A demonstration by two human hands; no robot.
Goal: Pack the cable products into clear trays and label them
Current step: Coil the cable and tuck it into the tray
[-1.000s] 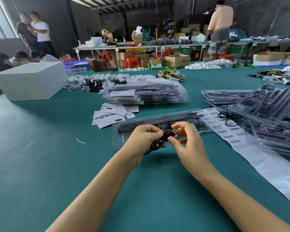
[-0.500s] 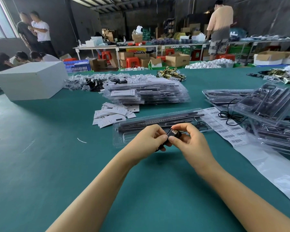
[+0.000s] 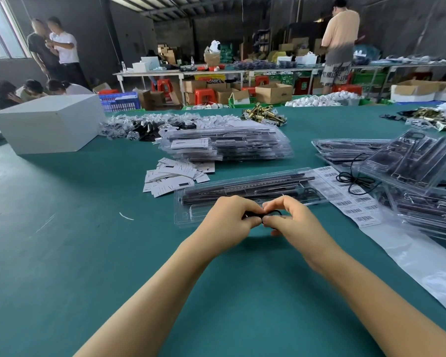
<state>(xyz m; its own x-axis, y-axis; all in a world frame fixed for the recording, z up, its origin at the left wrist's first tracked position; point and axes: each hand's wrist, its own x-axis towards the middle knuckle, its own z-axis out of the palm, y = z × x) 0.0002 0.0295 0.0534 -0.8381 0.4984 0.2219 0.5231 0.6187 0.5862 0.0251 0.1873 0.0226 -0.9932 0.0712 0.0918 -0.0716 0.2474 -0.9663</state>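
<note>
A busy packing hall surrounds a wide green bench [image 3: 62, 253]. On it, just beyond the hands, lies an open clear tray [image 3: 242, 194], its long axis running left to right, already holding dark rods. The left hand [image 3: 229, 217] and right hand [image 3: 291, 217] meet fingertip to fingertip, both pinching a small coiled black cable [image 3: 260, 215]. The tray lies straight ahead, equally near either hand.
</note>
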